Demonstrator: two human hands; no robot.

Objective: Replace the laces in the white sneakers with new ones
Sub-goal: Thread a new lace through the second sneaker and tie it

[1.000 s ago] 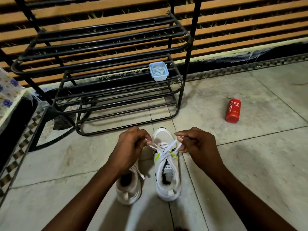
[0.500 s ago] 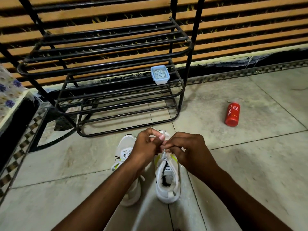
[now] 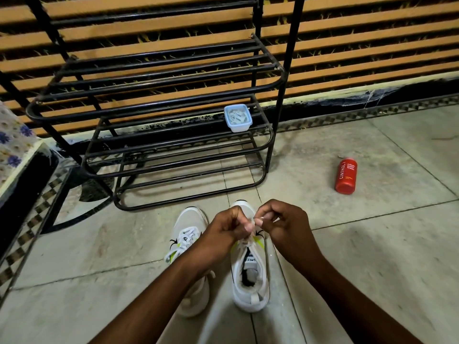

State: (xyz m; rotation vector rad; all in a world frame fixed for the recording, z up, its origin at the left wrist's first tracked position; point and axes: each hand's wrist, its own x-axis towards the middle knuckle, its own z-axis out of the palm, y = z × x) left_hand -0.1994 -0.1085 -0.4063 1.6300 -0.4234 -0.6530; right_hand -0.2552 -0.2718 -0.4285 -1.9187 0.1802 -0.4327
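Note:
Two white sneakers stand side by side on the floor, toes pointing away from me. Over the right sneaker point(image 3: 250, 276) my left hand point(image 3: 227, 232) and my right hand point(image 3: 285, 224) meet, each pinching a strand of its white lace point(image 3: 251, 220) above the eyelets. The hands hide most of that lace. The left sneaker point(image 3: 188, 239) is laced, and my left forearm crosses over its heel. A small blue-lidded box point(image 3: 238, 118) with white laces inside sits on the black shoe rack.
The black metal shoe rack point(image 3: 173, 145) stands just beyond the sneakers against a slatted wall. A red bottle point(image 3: 345, 176) lies on the tiled floor to the right. A floral-covered ledge point(image 3: 12, 147) edges the left side.
My hands were spread apart pulling the lace ends outward; they have come together over the right sneaker's front. The left sneaker has come into view as my left hand shifted right.

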